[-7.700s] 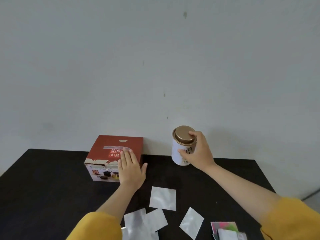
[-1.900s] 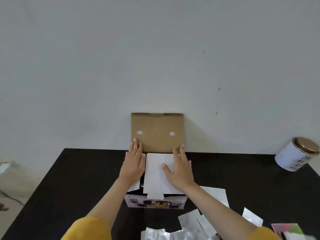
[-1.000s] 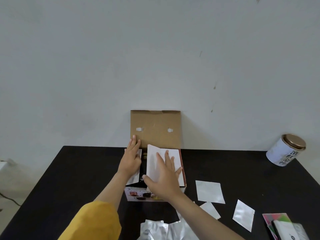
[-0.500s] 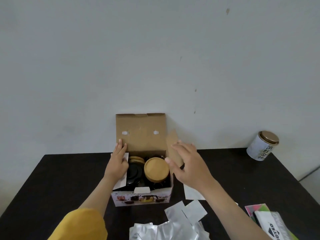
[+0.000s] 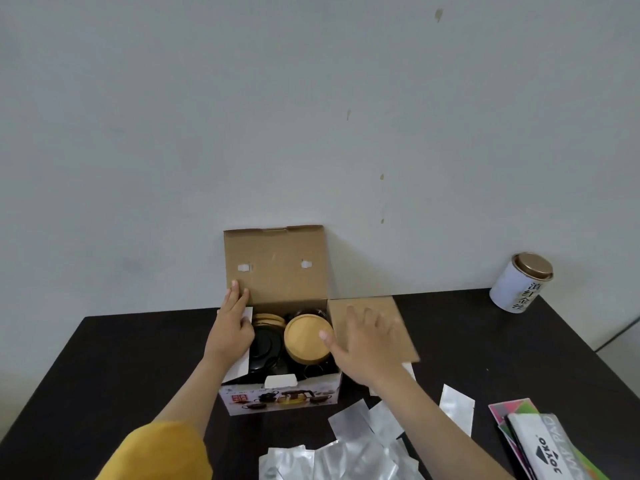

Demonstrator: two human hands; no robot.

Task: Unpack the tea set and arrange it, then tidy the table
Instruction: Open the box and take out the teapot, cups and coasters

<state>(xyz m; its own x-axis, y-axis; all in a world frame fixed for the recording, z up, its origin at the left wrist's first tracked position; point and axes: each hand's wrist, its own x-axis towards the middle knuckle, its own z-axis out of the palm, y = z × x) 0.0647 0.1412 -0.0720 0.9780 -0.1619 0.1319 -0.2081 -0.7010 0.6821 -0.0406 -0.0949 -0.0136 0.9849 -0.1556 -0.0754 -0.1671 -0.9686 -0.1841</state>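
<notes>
The left hand (image 5: 230,332) lies flat on the left side flap (image 5: 242,362) of the tea set box (image 5: 280,398), fingers straight and close together, and it presses the white flap outward. The fingertips reach up to the tall back flap (image 5: 275,265), which stands upright against the wall (image 5: 311,116). The right hand (image 5: 369,344) is spread open with fingers apart over the right flap (image 5: 398,313); this brown flap is folded out almost level above the table (image 5: 104,358). I cannot tell if the palm really touches the flap or only hovers just over it.

The box stands near the middle of the black table, close to the wall, and it is open. Inside I see a round wooden lid (image 5: 306,336) on the right, a black round piece (image 5: 266,348) on the left, and the edge of another wooden disc (image 5: 268,318) behind it.

In front of the box, near the person, many silver foil sachets (image 5: 346,452) lie in a loose heap, and 1 single sachet (image 5: 455,412) lies more to the right. At the right front corner there is a colourful card (image 5: 512,408) under a white packet with printed letters (image 5: 543,448). Well apart, at the far right corner of the table, stands a white tea tin (image 5: 521,282) with a bronze lid. Both arms wear yellow sleeves (image 5: 162,452).
</notes>
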